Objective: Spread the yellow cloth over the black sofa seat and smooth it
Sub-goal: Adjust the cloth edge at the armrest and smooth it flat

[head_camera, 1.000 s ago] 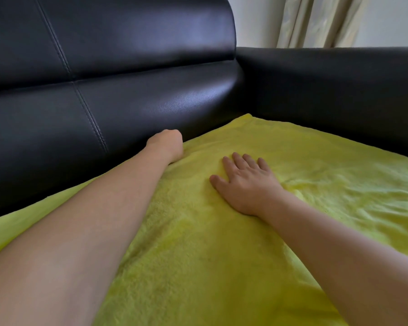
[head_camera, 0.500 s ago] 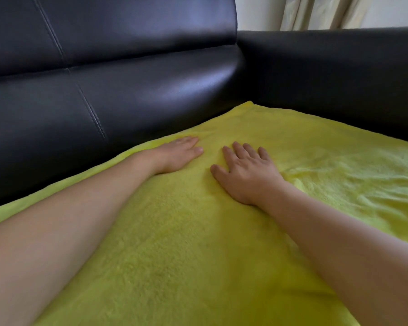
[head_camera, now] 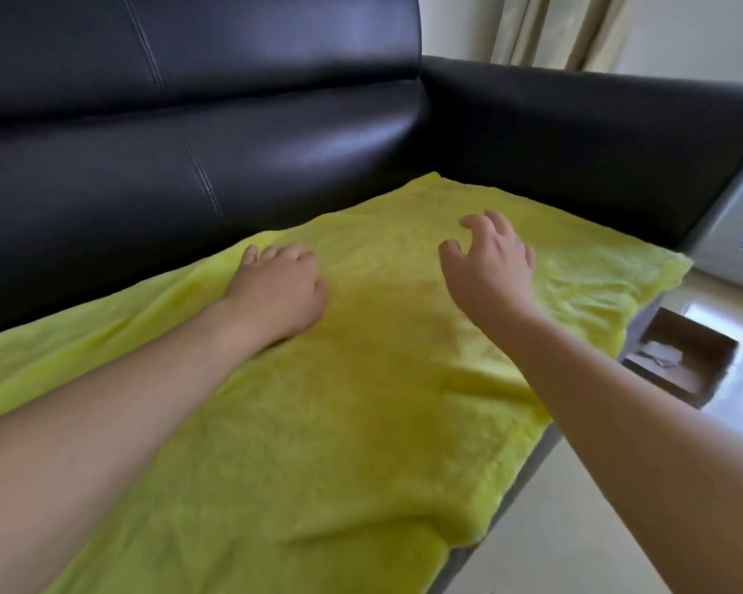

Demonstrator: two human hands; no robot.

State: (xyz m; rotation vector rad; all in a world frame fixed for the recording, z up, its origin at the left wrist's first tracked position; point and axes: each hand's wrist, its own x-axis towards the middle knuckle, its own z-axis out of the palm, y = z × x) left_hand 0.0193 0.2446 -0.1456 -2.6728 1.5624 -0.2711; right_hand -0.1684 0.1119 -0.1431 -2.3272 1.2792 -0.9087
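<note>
While no writing shows, left hand [head_camera: 279,289] presses yellow cloth [head_camera: 361,422].

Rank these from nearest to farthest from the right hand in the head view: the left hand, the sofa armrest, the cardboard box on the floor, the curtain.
From the right hand:
1. Left hand, beside it on the yellow cloth.
2. Sofa armrest, just beyond the cloth's far edge.
3. Cardboard box, on the floor to the right.
4. Curtain, behind the armrest at the wall.
</note>
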